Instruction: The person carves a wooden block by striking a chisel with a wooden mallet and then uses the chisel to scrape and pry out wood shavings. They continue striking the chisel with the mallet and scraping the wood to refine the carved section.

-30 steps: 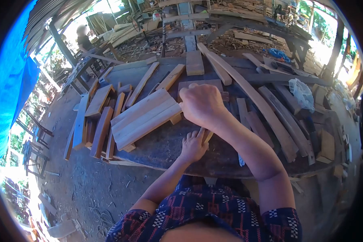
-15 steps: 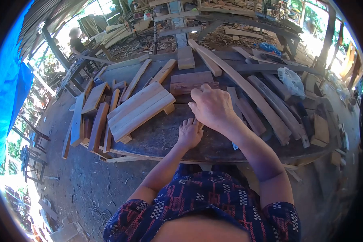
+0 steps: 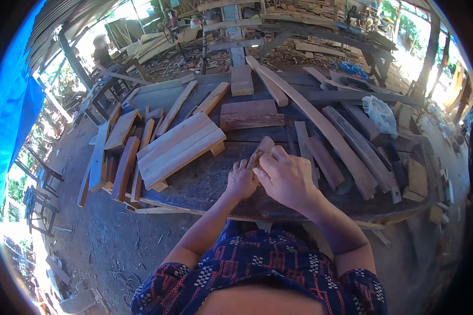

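My left hand (image 3: 242, 180), low over the near middle of the workbench (image 3: 194, 176), is wrapped round a small brown piece of wood (image 3: 266, 144), whose rounded end pokes out beyond the fingers. My right hand (image 3: 288, 177) is closed, with its curled fingers against that piece and close to the left fingers. Whatever it pinches is hidden under the knuckles. Left of both hands lies a pale slatted panel (image 3: 181, 149) on short wooden feet. Just beyond the hands rests a dark reddish wood block (image 3: 252, 114).
Several boards and offcuts crowd the bench's left side (image 3: 125, 168). Long strips (image 3: 320, 126) and a plastic bag (image 3: 379, 115) lie to the right. A person (image 3: 101, 52) is at the far left, near a blue tarp (image 3: 16, 126). Wood scraps cover the ground behind.
My right hand has come down and nearer to me, from above the left hand to beside it. More of the brown wood piece now shows. The left hand has shifted slightly.
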`<state>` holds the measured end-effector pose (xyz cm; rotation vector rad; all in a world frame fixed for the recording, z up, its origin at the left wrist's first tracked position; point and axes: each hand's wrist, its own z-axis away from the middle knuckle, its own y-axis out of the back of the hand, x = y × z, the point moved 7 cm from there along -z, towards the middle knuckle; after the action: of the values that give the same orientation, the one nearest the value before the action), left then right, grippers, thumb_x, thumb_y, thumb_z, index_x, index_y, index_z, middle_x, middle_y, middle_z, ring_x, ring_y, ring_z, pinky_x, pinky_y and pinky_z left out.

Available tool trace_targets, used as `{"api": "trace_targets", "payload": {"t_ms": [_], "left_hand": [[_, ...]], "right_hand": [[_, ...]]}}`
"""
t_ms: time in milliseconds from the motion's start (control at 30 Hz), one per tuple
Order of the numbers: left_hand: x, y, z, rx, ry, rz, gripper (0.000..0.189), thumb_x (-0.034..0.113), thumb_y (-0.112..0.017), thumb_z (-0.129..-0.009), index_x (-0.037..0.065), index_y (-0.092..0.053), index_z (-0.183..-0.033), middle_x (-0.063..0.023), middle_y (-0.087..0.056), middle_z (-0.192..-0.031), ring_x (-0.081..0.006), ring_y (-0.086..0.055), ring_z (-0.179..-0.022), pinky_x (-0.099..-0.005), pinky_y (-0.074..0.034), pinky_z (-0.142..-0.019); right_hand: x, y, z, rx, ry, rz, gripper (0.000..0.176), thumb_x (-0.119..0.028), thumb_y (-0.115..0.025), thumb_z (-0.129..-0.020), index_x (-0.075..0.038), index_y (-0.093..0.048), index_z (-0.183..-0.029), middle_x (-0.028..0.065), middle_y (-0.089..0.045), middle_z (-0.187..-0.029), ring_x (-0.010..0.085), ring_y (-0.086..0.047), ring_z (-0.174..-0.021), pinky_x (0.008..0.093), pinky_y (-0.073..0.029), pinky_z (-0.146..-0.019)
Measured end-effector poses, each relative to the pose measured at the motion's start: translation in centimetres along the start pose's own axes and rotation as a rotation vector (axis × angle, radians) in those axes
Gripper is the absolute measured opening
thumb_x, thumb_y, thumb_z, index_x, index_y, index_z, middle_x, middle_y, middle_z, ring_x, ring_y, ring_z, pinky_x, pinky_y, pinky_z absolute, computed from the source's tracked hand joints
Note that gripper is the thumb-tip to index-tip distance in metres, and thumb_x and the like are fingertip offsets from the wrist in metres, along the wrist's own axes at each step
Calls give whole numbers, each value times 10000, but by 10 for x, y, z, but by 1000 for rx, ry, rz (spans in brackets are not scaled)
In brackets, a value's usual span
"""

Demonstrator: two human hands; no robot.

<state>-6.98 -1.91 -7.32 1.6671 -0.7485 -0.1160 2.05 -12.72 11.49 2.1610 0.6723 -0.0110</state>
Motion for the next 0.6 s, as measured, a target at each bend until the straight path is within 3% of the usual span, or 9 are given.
{"api": "trace_targets", "payload": {"t_ms": [300,533,600], "left_hand": [[-2,3,-2,14,3,50,746,221,-649,-751,87,-341,-1416,-166,-510,-1165,-366,-499,-1072,-458,-450,-897],[-2,2,-2,-8,12,38,765,220,-661,-752,93,-320,-1424,-165,-503,-1180,-362,-494,-1083,-450,-451,-906],[-2,3,-2,1,8,41,764,220,-660,-753,94,-319,-1424,-163,-502,-1178,-360,-493,-1086,-450,-451,-907]], "right_hand": [[19,11,0,105,-33,-63,188,-185,-723,-762,-59,-586,-733,74,-538,-730,238,-570,-511,346,-434,-455],[24,8,9,46,-64,-37,196,-236,-691,-785,-82,-574,-754,71,-524,-759,232,-596,-526,336,-469,-466],[21,10,8,80,-50,-50,186,-142,-748,-734,-43,-591,-740,66,-540,-711,220,-565,-502,322,-432,-450]]}}
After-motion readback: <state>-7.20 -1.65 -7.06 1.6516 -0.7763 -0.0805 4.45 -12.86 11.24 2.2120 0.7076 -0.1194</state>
